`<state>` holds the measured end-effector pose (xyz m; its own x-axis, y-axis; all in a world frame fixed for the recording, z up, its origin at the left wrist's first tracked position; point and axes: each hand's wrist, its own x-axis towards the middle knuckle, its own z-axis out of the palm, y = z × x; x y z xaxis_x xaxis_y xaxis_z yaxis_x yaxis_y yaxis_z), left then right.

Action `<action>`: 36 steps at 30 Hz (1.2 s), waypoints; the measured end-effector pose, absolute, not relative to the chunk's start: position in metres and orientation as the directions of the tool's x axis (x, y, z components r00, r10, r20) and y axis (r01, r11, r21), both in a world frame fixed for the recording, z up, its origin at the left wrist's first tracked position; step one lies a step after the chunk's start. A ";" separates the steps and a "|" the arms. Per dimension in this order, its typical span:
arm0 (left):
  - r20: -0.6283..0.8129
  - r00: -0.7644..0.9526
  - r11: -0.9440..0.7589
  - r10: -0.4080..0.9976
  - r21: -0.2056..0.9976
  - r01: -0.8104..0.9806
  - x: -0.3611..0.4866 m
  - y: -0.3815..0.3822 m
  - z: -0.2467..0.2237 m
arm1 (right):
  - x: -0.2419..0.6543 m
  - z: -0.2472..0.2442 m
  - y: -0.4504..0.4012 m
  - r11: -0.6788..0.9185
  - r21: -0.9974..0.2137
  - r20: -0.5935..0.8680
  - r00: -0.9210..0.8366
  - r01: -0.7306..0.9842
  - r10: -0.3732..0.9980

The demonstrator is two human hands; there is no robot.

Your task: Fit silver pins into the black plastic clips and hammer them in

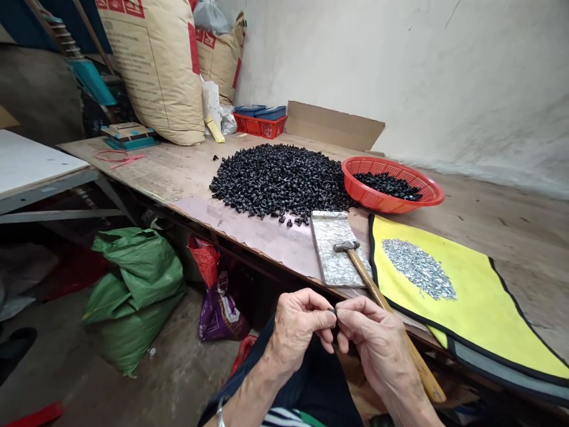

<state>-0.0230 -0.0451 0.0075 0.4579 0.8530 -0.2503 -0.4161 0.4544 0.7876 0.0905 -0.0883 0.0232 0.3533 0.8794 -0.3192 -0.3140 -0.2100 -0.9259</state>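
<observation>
My left grip (300,323) and right grip (376,338) pinch nearly closed around one small black part (333,311). From here, the black heap (280,178) lies at eleven o'clock, fewer pieces (386,184) in the red plastic basket (391,205) at one; much work seems left.

- A large tan sack (155,71) with red printing, upright on the bench (175,169)
- A second tan sack (217,62) behind it, with a grey plastic bag (211,16) on top
- A red basket (262,126) near the wall (427,71), holding blue boxes (272,112)
- A strip of cardboard (331,124) standing along the wall, just right of the basket
- A teal-based stand (131,143) at the bench's far left end, beside the large sack
- A loop of pink cord (118,158) in front of the stand
- A white-topped table (38,163) at the left
- A bulging green sack (137,290) on the floor (178,379)
- A purple bag (217,314) below the bench edge, with a red bag (204,258) just above it
</observation>
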 end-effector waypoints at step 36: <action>-0.218 0.406 0.424 0.888 0.730 -0.536 -0.030 -0.056 0.002 | 0.077 0.024 -0.092 -0.198 -0.913 -0.328 0.353 -0.357 0.876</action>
<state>-0.0304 -0.0560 0.0021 0.4062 0.8875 -0.2175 -0.5358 0.4241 0.7301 0.0768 -0.0916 0.0242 0.3527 0.8763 -0.3282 -0.3572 -0.1980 -0.9128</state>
